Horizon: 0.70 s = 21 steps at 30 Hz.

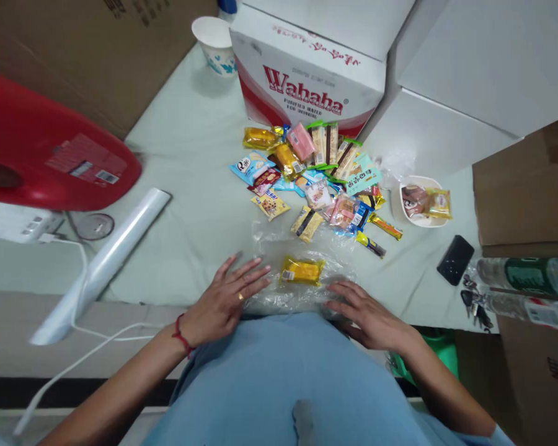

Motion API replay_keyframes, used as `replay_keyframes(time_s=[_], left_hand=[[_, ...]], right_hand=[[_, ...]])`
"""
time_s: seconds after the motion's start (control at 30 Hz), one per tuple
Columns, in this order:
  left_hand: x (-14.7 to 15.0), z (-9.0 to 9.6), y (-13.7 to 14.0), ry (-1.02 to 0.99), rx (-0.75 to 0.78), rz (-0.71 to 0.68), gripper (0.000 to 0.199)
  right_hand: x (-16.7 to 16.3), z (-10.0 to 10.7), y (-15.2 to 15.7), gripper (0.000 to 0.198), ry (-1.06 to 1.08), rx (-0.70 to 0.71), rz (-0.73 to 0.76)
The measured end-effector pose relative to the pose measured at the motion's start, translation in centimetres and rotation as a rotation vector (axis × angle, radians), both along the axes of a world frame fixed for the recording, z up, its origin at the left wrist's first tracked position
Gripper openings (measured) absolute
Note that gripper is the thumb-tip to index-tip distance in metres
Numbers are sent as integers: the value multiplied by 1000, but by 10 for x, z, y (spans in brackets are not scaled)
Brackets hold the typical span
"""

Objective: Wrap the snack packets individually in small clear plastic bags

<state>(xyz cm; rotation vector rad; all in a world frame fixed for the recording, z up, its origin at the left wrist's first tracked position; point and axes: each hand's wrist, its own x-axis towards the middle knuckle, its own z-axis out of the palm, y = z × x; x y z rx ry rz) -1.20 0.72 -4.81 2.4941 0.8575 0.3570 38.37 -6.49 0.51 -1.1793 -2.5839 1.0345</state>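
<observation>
Pale green cloth (186, 155), softly creased, covers the tabletop, and on it stands a white-and-red rectangular cardboard box (307, 87) printed "Wahaha". Before the box spreads a loose heap of glossy, many-coloured snack packets (316, 179). Nearer lies a crinkled, see-through plastic film (288, 302), and on it, between the hands, a shiny yellow block-shaped packet (302, 271), apart from the heap. The left hand (227, 297) is spread wide, palm down, gripping nothing, its fingertips at the film's left side; the right hand (367, 316) is partly open, fingers loosely bent at the film's right edge, its thumb in shadow. A red plastic jug (41, 142) is cut off at the left, clear plastic bottles (527, 274) at the right. Overlapping wrappers hide one another; the small print is blurred.
</observation>
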Motion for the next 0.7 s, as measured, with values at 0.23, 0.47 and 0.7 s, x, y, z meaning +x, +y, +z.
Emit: replay_keyframes(time_s=[0.23, 0.47, 0.7], left_hand=[[-2, -21, 11, 8, -31, 91, 44], [24, -13, 39, -125, -132, 316, 35], [50, -23, 41, -67, -22, 672, 30]], right_hand=[[-1, -31, -8, 21, 167, 75, -172], [12, -14, 32, 29, 347, -254, -616], [22, -24, 78, 27, -128, -128, -702]])
